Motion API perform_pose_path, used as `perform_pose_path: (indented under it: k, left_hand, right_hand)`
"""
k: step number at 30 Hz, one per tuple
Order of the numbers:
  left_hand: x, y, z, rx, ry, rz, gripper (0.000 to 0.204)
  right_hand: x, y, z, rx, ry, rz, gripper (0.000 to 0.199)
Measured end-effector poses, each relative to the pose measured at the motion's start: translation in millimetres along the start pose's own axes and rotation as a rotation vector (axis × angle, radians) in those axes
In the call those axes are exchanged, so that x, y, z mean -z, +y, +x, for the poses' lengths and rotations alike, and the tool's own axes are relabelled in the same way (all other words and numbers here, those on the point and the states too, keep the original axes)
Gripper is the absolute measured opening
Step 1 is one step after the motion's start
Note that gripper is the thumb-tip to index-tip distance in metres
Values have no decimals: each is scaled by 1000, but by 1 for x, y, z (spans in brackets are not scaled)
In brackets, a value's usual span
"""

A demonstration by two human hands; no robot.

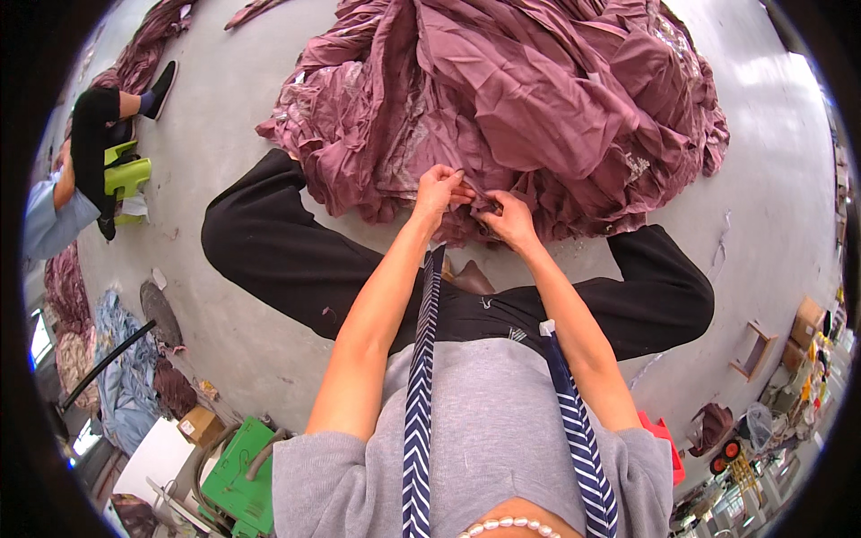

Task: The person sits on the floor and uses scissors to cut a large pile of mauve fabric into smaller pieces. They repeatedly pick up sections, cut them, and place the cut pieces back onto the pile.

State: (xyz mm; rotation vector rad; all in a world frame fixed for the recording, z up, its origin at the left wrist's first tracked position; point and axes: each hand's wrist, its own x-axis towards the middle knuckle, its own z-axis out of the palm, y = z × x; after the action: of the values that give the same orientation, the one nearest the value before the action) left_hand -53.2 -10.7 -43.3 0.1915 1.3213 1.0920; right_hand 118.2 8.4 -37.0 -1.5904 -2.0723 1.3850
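Note:
A large heap of mauve fabric (529,90) lies on the floor in front of me, between and beyond my spread knees. At its near edge my left hand (441,193) pinches a bit of the cloth between thumb and fingers. Close beside it, on the right, my right hand (508,218) is closed on the same near edge of fabric. The two hands are a short way apart, with a gathered strip of cloth between them. Part of what the fingertips hold is too small to make out. Patterned patches show among the folds.
At the left another person (94,152) sits on a green stool (130,177). Light blue cloth (126,368) is piled at the lower left, near a green box (242,475) and a cardboard box (199,424). A small wooden frame (755,350) rests on the floor at right.

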Motion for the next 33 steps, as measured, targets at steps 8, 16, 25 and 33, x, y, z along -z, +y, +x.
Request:
perform_pose_path:
  k: [8, 16, 25, 33]
  left_hand:
    - [-11, 42, -28, -209, -96, 10, 12]
    - [-46, 33, -71, -760, 30, 509, 46]
    - [-51, 39, -77, -854, 287, 303, 20]
    - [-48, 47, -79, -867, 267, 186, 22]
  right_hand:
    - [49, -41, -9, 24, -111, 727, 8]
    - [67, -82, -20, 134, -33, 596, 8]
    - [74, -85, -26, 172, 125, 467, 10]
    - [80, -95, -29, 327, 241, 268, 12]
